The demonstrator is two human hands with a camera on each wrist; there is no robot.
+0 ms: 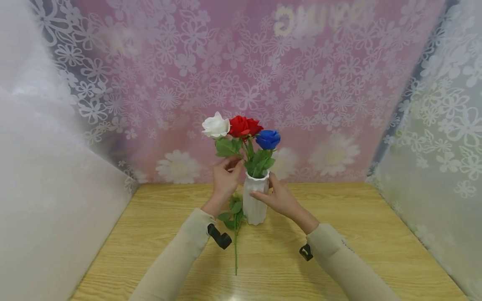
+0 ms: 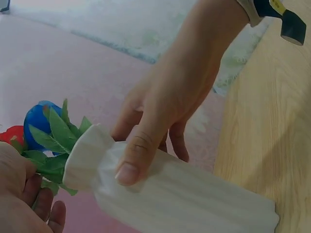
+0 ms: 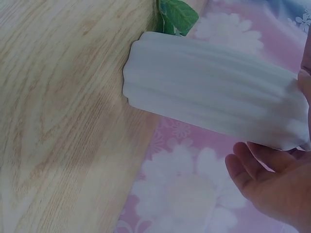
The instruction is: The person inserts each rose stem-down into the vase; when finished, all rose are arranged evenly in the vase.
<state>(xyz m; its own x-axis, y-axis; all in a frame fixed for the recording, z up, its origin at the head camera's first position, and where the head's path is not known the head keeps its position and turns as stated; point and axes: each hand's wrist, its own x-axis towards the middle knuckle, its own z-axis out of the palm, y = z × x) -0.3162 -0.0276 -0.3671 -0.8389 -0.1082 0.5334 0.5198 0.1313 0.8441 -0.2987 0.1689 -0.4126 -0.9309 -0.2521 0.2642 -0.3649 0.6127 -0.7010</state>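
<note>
My right hand (image 1: 278,196) grips the upper part of a white fluted vase (image 1: 255,209), thumb across its front and fingers behind. The vase stands upright on the table. A blue rose (image 1: 268,139) and red roses (image 1: 241,126) rise above its wavy rim, with green leaves (image 1: 260,162) at the mouth. A white rose (image 1: 216,125) leans out to the left. Just left of the rim, my left hand (image 1: 226,177) pinches the white rose's stem below its leaves. In the left wrist view, that hand's fingers (image 2: 43,204) curl beside the leaves.
A loose leafy stem (image 1: 236,234) lies on the wooden table (image 1: 169,242) left of the vase, its upper end hidden. Behind the table hangs a pink flowered backdrop (image 1: 248,75). White sheets enclose the left side (image 1: 56,167) and right side (image 1: 433,184).
</note>
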